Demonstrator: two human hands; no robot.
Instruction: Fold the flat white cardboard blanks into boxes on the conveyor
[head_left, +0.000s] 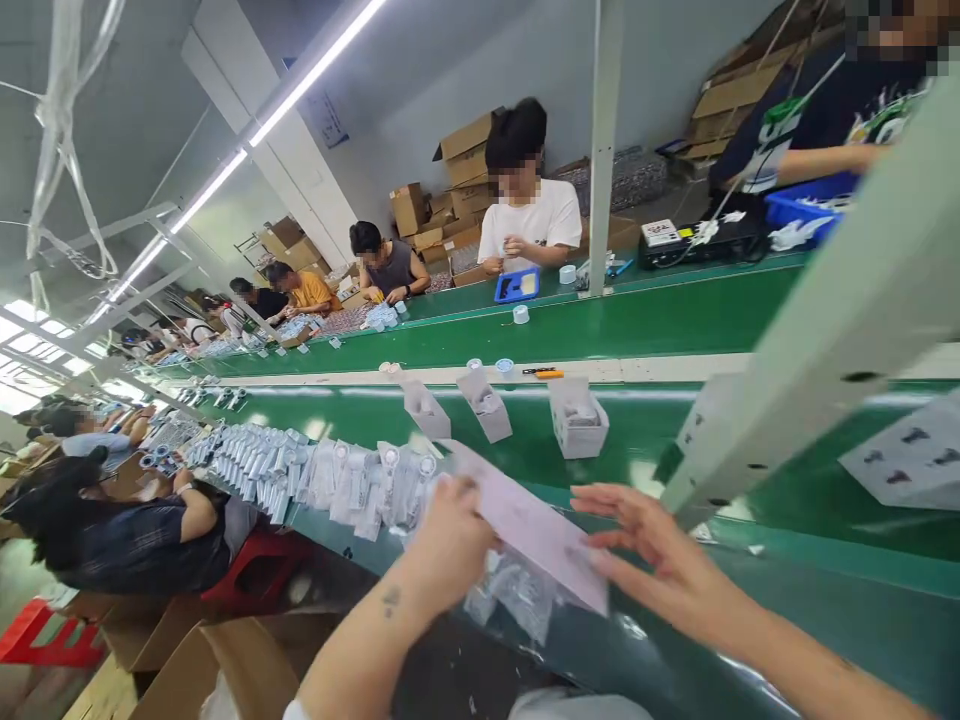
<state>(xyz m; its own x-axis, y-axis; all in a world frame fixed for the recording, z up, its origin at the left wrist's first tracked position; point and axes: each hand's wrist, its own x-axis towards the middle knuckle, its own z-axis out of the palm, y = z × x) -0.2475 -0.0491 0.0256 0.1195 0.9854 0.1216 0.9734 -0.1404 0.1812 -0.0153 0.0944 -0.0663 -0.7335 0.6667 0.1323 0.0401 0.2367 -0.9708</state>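
Observation:
My left hand point(451, 548) has its fingers closed around the near-left edge of a long, flat-looking white carton point(529, 520), which lies slanted over the bench edge. My right hand point(656, 565) is at the carton's right end, fingers stretched and apart; the fingertips are at its surface, and whether they press on it I cannot tell. Under the carton, clear plastic bags with small parts point(521, 597) show partly. Just left of my left hand lies a row of bagged pale-blue and white handheld items point(367, 480).
Three open white boxes point(581, 420) with contents stand on the green conveyor point(645, 320). An orange-handled cutter point(544, 373) lies on the white divider. A slanted metal post point(817, 310) rises close at right. Co-workers sit along both sides; an open cardboard box point(247, 665) is below left.

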